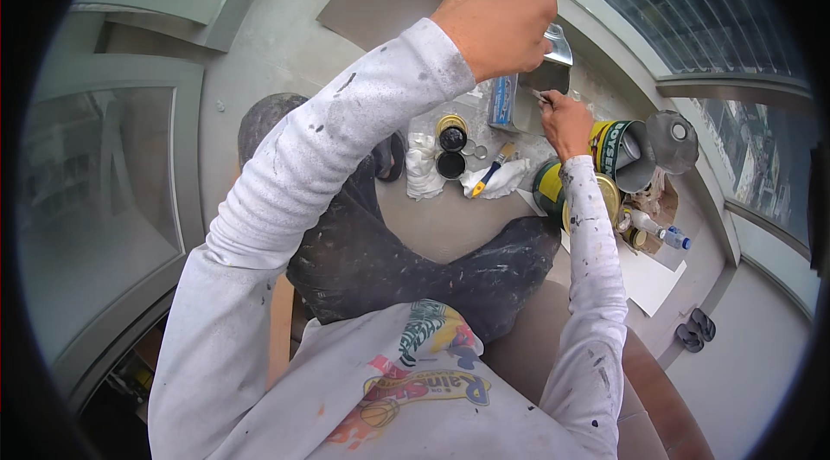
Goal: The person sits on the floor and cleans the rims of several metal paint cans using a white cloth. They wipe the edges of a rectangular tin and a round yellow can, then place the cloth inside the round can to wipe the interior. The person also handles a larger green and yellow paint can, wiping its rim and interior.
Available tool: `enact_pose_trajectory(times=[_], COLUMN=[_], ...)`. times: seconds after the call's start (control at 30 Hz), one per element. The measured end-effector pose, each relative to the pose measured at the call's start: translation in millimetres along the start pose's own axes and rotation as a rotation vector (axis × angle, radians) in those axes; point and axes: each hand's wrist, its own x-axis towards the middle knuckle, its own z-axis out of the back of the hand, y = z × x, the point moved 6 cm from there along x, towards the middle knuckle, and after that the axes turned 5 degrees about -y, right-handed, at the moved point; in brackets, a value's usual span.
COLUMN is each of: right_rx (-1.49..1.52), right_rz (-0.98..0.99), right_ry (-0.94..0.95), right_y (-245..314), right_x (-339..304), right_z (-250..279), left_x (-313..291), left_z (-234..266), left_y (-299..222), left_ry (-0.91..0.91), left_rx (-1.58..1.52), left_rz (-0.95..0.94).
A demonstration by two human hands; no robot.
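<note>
My left hand [510,21] is raised far forward, its fingers curled closed. A shiny silver metal piece [559,47] shows just beyond its fingertips; what the fingers grip is hidden. Below and to the right, my right hand [568,124] pinches a thin, light-coloured stick-like tool [541,97]. Its tip is beside a grey metal surface [545,78] and a box-shaped container with a blue side [502,102]. An open paint can [621,149] with a green and yellow label lies tilted to the right of that hand.
Two small open tins of dark paint [450,164], a paintbrush [494,170] on a white rag [510,182] and another rag [424,170] lie before my legs. At right are a second paint can [548,188], a bottle [676,238], a white sheet [653,280] and slippers [695,330]. Windows border the right.
</note>
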Motion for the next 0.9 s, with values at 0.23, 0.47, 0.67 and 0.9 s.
enact_pose_trajectory(times=[0.23,0.47,0.67,0.9], right_rx=[0.428,1.023,1.276,1.341], right_rz=[-0.059,-0.636,-0.961,-1.091], right_ry=[-0.332,0.262,0.558,0.550], right_y=[42,28,34,35], right_x=[-84,-143,-125,-125], right_z=[52,-165,-226,-228], left_x=[-17,-17,-22,-26], left_z=[-21,5,14,24], left_y=[3,-30,-23,-15], left_ry=[0.131,-0.028,-0.003,-0.125], left_rx=[0.099,0.014,0.018,-0.050], left_rz=[0.007,-0.076,-0.036,-0.063])
